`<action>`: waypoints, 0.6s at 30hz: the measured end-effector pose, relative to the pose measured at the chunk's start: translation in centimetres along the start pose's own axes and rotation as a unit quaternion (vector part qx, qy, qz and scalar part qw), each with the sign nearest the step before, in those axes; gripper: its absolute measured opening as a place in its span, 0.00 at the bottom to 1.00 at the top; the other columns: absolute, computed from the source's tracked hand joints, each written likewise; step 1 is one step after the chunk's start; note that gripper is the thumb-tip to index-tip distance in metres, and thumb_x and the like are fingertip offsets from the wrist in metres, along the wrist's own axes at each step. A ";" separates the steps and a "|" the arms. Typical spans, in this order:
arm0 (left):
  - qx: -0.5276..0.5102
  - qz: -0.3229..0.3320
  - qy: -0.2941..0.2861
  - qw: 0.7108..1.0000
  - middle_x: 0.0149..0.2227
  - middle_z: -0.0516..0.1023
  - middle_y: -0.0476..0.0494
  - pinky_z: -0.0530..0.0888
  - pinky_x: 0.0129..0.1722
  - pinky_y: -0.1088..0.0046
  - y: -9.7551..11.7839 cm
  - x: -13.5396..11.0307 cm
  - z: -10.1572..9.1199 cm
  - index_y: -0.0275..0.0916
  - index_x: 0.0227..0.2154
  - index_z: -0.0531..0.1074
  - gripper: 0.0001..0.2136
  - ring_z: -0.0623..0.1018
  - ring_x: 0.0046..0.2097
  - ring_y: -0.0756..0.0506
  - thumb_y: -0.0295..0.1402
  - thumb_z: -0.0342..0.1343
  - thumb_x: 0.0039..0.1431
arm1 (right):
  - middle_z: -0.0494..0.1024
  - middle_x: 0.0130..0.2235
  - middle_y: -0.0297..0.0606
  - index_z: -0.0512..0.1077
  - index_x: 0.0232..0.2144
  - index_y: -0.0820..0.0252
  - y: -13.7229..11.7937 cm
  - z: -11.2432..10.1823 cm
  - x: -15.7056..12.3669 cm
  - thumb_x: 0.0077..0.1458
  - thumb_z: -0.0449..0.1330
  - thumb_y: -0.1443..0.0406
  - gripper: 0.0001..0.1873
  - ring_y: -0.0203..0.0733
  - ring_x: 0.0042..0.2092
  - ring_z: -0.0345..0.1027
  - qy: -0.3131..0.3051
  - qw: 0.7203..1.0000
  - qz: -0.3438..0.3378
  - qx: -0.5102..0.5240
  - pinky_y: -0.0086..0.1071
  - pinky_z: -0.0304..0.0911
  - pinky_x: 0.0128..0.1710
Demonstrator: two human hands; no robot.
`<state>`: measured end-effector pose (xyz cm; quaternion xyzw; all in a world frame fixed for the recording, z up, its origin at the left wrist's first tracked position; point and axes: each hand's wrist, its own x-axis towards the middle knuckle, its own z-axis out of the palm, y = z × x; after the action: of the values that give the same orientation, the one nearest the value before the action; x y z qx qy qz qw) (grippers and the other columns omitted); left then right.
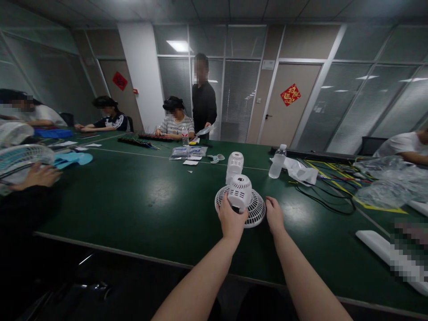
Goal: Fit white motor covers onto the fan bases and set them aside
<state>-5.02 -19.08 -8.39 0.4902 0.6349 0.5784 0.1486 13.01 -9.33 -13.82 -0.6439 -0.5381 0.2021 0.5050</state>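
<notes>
A white fan motor housing (240, 192) sits on a round white fan grille (254, 209) that lies flat on the green table (150, 196). My left hand (231, 220) is wrapped around the near side of the housing. My right hand (274, 215) rests with curled fingers on the grille's right rim. A second white motor housing (234, 165) stands upright just behind them.
A clear water bottle (277, 161) and a white bag (299, 170) lie to the right, with black and yellow cables (329, 196) beyond. Plastic packets (187, 153) sit mid-table. Other people work at the far side, the left edge and the right edge.
</notes>
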 end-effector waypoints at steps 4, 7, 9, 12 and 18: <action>-0.021 -0.001 0.030 0.999 0.62 0.65 0.35 0.61 0.65 0.46 -0.7 0.5 -2.1 0.45 0.64 0.54 0.43 0.63 0.66 0.33 0.29 0.68 0.47 | 0.79 0.51 0.44 0.74 0.50 0.58 0.0 -0.1 -0.1 0.56 0.50 0.52 0.27 0.53 0.51 0.72 0.008 1.000 0.004 0.004 0.42 0.64 0.51; -0.016 -0.003 0.060 0.998 0.62 0.66 0.35 0.65 0.64 0.49 -2.1 1.0 -4.9 0.46 0.65 0.54 0.43 0.66 0.64 0.34 0.30 0.69 0.46 | 0.80 0.49 0.43 0.75 0.49 0.57 -0.2 -0.1 -0.2 0.56 0.50 0.52 0.26 0.52 0.50 0.72 0.002 1.000 0.004 0.008 0.41 0.65 0.50; 0.004 -0.001 0.085 0.996 0.60 0.67 0.36 0.67 0.63 0.52 -3.4 1.6 -7.4 0.45 0.65 0.54 0.44 0.69 0.62 0.36 0.31 0.69 0.45 | 0.80 0.48 0.42 0.75 0.49 0.56 -0.3 -0.2 -0.3 0.56 0.50 0.52 0.25 0.52 0.49 0.73 -0.005 1.000 0.003 0.009 0.40 0.65 0.49; 0.044 -0.018 0.118 0.992 0.60 0.68 0.36 0.70 0.60 0.54 -5.6 3.2 -11.6 0.44 0.65 0.55 0.45 0.74 0.58 0.36 0.34 0.70 0.44 | 0.81 0.46 0.41 0.76 0.47 0.55 -0.5 -0.4 -0.4 0.56 0.52 0.52 0.23 0.52 0.48 0.73 -0.015 1.000 0.006 0.008 0.40 0.66 0.47; 0.138 -0.043 0.198 0.970 0.60 0.71 0.37 0.72 0.58 0.54 -10.9 7.6 -20.6 0.44 0.64 0.56 0.46 0.75 0.57 0.35 0.40 0.71 0.41 | 0.80 0.47 0.41 0.76 0.47 0.54 -0.7 -0.6 -0.6 0.56 0.52 0.52 0.23 0.53 0.46 0.73 -0.026 1.000 0.014 0.005 0.41 0.66 0.44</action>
<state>-29.08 -23.53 -9.17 0.3541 0.7456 0.5641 -0.0242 12.94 -10.21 -13.11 -0.6431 -0.5410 0.2283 0.4915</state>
